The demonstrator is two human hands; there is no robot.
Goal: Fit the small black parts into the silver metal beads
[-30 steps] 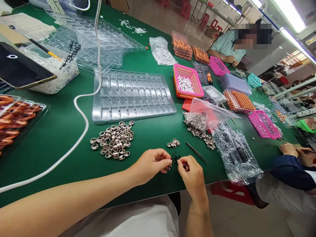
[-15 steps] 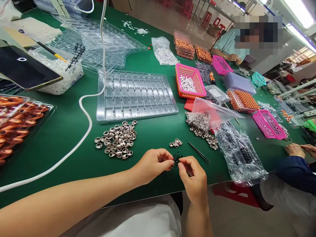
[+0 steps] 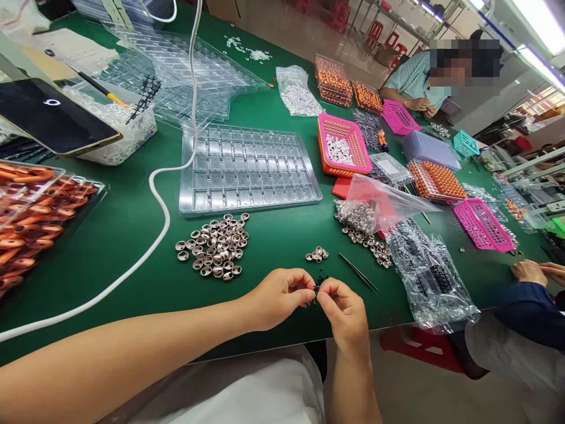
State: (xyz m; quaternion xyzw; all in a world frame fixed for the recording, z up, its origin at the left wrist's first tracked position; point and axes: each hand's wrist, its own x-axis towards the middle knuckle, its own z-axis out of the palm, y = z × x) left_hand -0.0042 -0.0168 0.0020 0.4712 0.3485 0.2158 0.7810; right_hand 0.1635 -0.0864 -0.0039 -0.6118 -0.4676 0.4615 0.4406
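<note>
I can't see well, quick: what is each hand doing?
Left hand: fingers pinched shut on the small black part.
Right hand: fingers pinched on the same small black part.

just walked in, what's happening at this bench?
A person seated at a green table pinches a small black part between the fingertips of the left hand and the right hand. A pile of silver metal cups lies to the left, a smaller cluster and tweezers just beyond the hands, and a clear compartment tray farther back. Other people work at the far and right edges.
</note>
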